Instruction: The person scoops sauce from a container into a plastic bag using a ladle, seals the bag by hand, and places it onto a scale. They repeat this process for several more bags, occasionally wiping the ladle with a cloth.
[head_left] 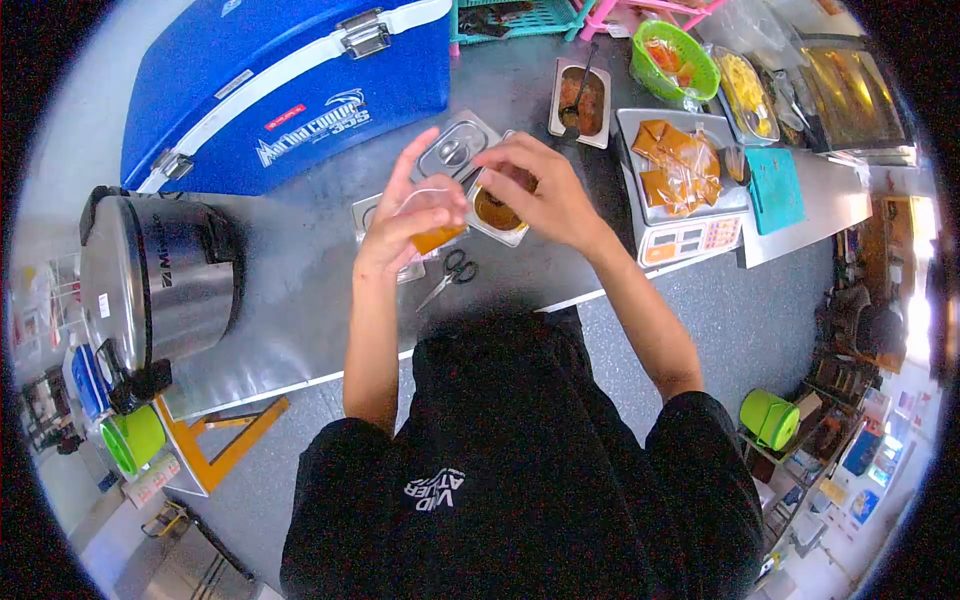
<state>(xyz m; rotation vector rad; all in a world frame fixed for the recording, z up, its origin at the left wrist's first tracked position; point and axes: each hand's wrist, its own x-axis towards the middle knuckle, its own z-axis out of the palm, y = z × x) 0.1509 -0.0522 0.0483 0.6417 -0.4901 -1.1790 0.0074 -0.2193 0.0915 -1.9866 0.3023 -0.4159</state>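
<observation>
My left hand (395,225) pinches a small clear plastic bag (437,239) with orange liquid in its bottom; the index finger points up and away. My right hand (550,195) is curled over a steel pan (510,236) of brown-orange sauce, just right of the bag. Whatever its fingers hold is hidden; a thin dark edge shows near the fingertips. Behind both hands lies a steel lid (455,150). Another steel container (364,212) is partly covered by my left hand. Scissors (456,270) with dark handles lie on the table in front of the pan.
A blue cooler (290,95) and a large steel pot (165,280) stand left. To the right are a sauce pan with a ladle (580,100), a scale (690,240) bearing a tray of filled orange bags (675,165), a green basket (650,75) and a teal board (777,190).
</observation>
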